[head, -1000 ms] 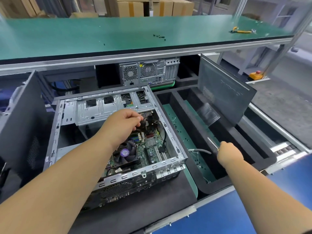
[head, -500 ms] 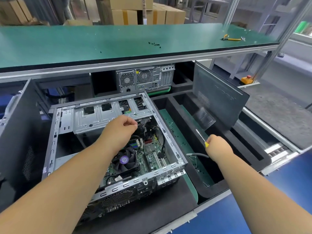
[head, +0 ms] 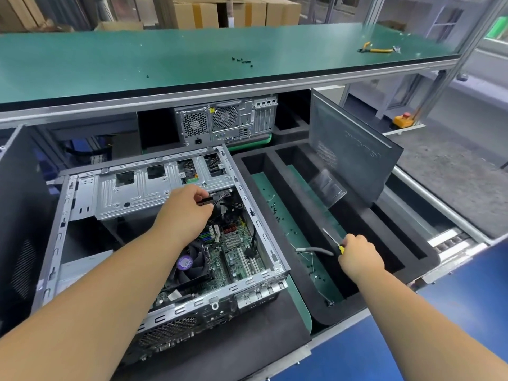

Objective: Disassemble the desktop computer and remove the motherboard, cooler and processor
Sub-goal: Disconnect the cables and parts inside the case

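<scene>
Now the left hand pinches a black cable connector inside the open computer case, above the cooler; the right hand grips a screwdriver.

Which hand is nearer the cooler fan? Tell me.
Left. The left hand is inside the case just above the fan, pinching a cable; the right hand is outside, over the foam tray, holding a screwdriver.
</scene>
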Motion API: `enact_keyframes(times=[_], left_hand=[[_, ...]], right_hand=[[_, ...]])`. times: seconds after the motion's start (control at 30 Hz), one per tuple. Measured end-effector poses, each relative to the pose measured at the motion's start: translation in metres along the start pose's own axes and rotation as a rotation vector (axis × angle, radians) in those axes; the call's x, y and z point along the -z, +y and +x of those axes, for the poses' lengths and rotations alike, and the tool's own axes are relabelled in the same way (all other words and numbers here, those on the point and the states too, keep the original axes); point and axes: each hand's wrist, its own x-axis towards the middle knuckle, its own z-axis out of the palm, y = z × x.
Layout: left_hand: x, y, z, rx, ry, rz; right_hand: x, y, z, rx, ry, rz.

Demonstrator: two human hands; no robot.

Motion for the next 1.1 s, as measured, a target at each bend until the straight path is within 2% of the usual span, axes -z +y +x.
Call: enact_keyframes(times=[0.23, 0.33, 0.47, 0.67, 0.8, 0.93, 1.1], left_hand=[[-0.002, -0.002, -0.001, -0.061, 0.066, 0.115], [-0.001, -0.003, -0.002, -0.071, 0.109, 0.197], [0.004, -0.004, -0.002, -0.053, 0.078, 0.226], [0.006, -0.008, -0.003, -0.092, 0.012, 0.166], [0.005, -0.009, -0.004, -0.124, -0.005, 0.170], [0.001, -0.011, -0.005, -0.137, -0.020, 0.080], [-0.006, -0.013, -0.005, -0.077, -0.083, -0.085]], right_hand=[[0.007, -0.002, 0.000, -0.023, -0.041, -0.006], [0.023, -0.017, -0.005, -0.011, 0.066, 0.077], [0.069, -0.074, -0.018, 0.177, 0.278, 0.383], [0.116, -0.180, -0.057, 0.500, 0.300, 0.557], [0.108, -0.222, -0.072, 0.666, 0.305, 0.340], [0.091, -0.237, -0.070, 0.721, 0.292, 0.050], [0.087, -0.244, -0.061, 0.689, 0.331, 0.001]])
